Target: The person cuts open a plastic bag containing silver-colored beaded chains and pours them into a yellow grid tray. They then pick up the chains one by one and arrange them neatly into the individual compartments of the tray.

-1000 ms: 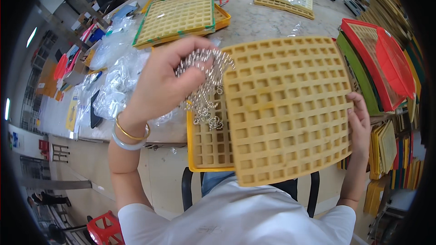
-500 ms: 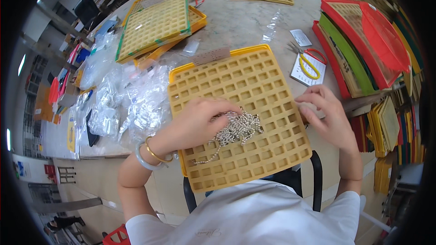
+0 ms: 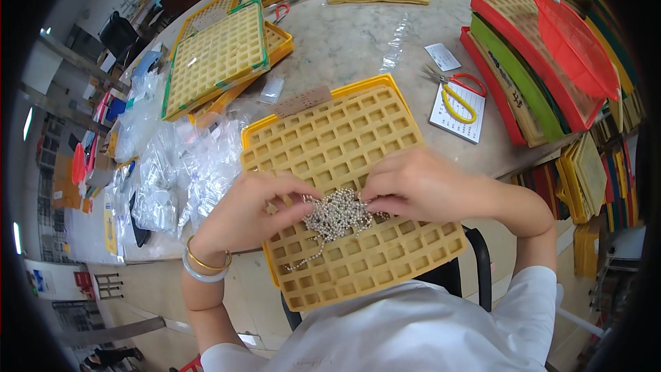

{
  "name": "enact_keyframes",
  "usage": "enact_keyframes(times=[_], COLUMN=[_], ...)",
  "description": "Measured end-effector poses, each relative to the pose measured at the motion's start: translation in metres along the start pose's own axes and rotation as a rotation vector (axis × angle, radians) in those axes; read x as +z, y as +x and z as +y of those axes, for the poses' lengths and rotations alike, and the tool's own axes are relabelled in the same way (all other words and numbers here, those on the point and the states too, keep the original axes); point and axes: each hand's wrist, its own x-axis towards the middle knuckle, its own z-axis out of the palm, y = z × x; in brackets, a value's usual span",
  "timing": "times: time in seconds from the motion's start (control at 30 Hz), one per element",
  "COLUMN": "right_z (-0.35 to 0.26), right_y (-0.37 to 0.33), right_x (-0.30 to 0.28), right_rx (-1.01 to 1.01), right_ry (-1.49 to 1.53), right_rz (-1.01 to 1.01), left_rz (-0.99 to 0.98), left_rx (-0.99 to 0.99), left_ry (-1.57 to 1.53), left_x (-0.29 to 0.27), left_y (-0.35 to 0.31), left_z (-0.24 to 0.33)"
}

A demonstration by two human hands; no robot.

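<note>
A tangled heap of silvery bead chain [image 3: 339,215] lies on a yellow tray [image 3: 385,262] with rows of small square pockets. One loose strand trails from the heap toward the tray's near left corner. At the heap's left edge, my left hand [image 3: 258,210] pinches chain between thumb and fingers; a gold bangle and a pale one circle its wrist. From the opposite side my right hand [image 3: 420,182] closes thumb and fingertips on the chain's right edge. The exact strands between my fingertips are hard to make out.
Clear plastic bags [image 3: 200,172] pile up left of the tray. Behind them rests a green-edged pocketed tray [image 3: 217,58]. Scissors with red and yellow handles [image 3: 460,103] lie on a paper pad [image 3: 468,127]. A red-framed stack of trays [image 3: 482,0] stands at the right.
My right hand has come in from beside the tray to the chain's right edge and closed on it. My left hand has shifted to the heap's left side. The view has tilted slightly.
</note>
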Motion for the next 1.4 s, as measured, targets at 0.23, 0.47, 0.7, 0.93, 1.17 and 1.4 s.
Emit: enact_keyframes(times=[0.23, 0.47, 0.7, 0.93, 1.17, 1.4], right_z=[-0.004, 0.005, 0.028, 0.025, 0.040, 0.080], right_y=[0.007, 0.028, 0.026, 0.031, 0.058, 0.046], right_x=[-0.044, -0.061, -0.057, -0.074, -0.080, -0.076], right_rx=[0.106, 0.106, 0.074, 0.122, -0.009, 0.183], right_ry=[0.265, 0.409, 0.539, 0.685, 0.522, 0.191], right_rz=[0.070, 0.146, 0.114, 0.147, 0.211, 0.018], left_rz=[0.105, -0.132, -0.142, -0.154, -0.018, -0.076], left_rx=[0.212, 0.018, -0.021, 0.018, 0.153, -0.146], left_ry=[-0.180, -0.674, -0.803, -0.413, -0.547, -0.703], left_x=[0.011, 0.012, 0.013, 0.005, 0.022, 0.004], left_y=[0.044, 0.068, 0.063, 0.062, 0.113, 0.135], left_z=[0.003, 0.009, -0.005, -0.004, 0.004, -0.015])
